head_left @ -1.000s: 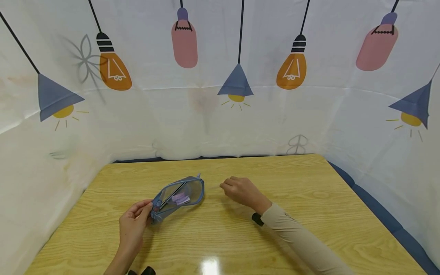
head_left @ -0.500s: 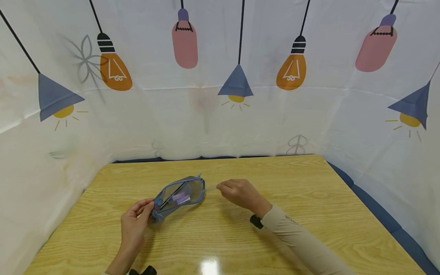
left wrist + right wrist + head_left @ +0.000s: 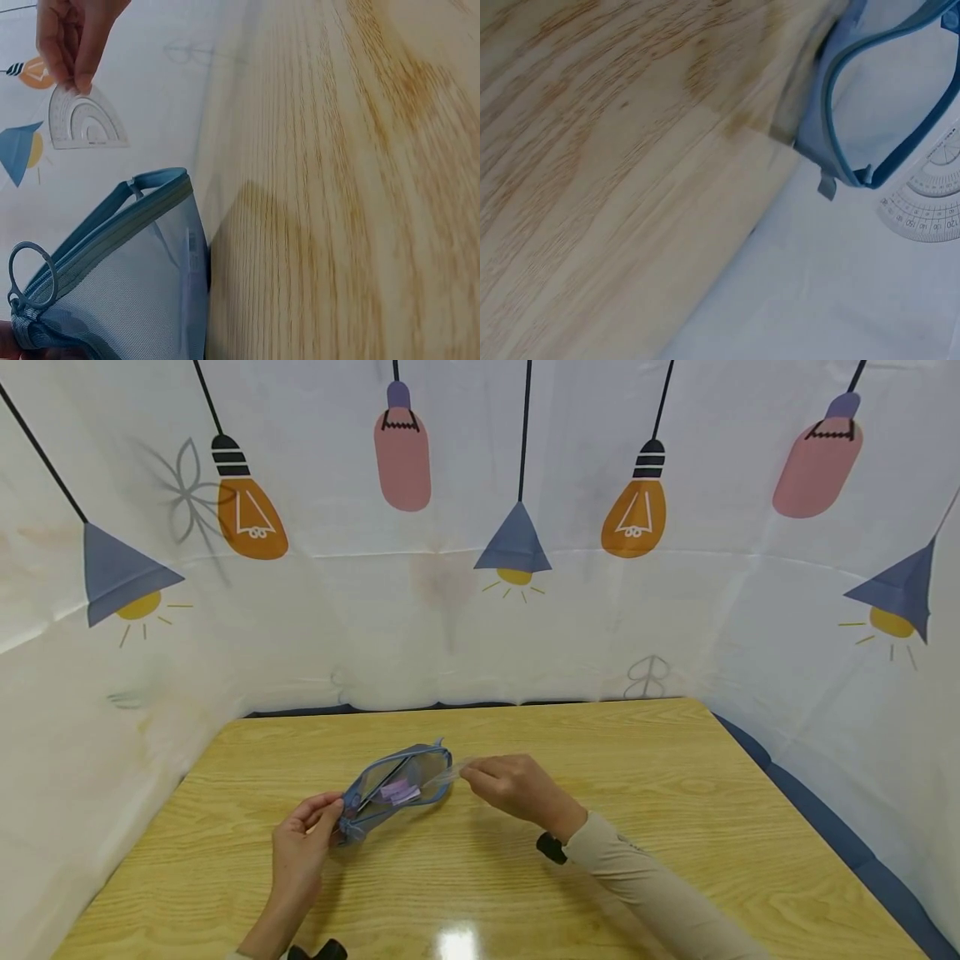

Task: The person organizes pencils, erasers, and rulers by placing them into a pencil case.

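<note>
My left hand [image 3: 300, 843] pinches the near left end of a blue mesh zip pouch [image 3: 390, 757], whose mouth gapes toward the right. Through the mesh show a slim dark pen-like stick [image 3: 377, 787] and a small purple-and-white piece [image 3: 399, 791]. Fingertips of my right hand [image 3: 517, 789] pinch the edge of a clear plastic protractor [image 3: 69, 124]. In the head view the protractor overlaps the pouch's right rim. The left wrist view has it above the mouth, and a ring-shaped zip pull [image 3: 54, 279] hangs near the left fingers. In the right wrist view, the pouch's rim [image 3: 829, 112] lies beside the protractor's scale.
Both hands work over a yellow wood-grain table [image 3: 600, 743]. A white cloth [image 3: 337, 610] printed with lamps and bulbs hangs behind and at the sides. Dark blue edging [image 3: 832, 835] runs along the table's right side. Black wrist cameras [image 3: 551, 847] are strapped on.
My right hand has moved left with the protractor, from a little apart from the pouch to right at its mouth. The left hand and pouch have shifted slightly right.
</note>
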`<action>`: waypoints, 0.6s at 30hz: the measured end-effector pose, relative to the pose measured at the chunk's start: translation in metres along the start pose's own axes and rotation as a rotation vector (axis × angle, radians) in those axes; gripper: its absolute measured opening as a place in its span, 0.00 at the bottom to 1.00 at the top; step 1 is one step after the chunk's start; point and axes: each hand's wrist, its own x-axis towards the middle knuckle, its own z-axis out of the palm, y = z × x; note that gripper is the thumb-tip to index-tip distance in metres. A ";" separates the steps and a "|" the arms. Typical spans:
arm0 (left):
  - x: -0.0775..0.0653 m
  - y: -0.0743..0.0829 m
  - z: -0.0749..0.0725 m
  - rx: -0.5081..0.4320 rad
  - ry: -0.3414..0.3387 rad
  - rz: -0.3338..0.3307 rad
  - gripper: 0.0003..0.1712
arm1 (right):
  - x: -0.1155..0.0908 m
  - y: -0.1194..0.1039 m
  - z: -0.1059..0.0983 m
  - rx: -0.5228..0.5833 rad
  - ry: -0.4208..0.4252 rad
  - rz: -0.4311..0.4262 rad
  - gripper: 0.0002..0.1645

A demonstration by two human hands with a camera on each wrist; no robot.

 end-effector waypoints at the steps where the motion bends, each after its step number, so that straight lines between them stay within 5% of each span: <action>1: 0.000 0.000 0.000 -0.003 -0.004 0.003 0.14 | 0.001 0.000 0.000 0.001 0.004 -0.005 0.19; 10: 0.001 -0.003 0.005 -0.011 -0.021 -0.002 0.15 | 0.007 -0.005 0.003 -0.024 -0.012 -0.037 0.19; 15: 0.001 -0.002 0.006 -0.014 -0.021 -0.016 0.15 | 0.008 -0.008 0.009 -0.029 -0.032 -0.041 0.07; 18: 0.001 -0.001 0.007 -0.021 -0.027 -0.021 0.14 | 0.009 -0.009 0.014 -0.042 -0.042 -0.036 0.11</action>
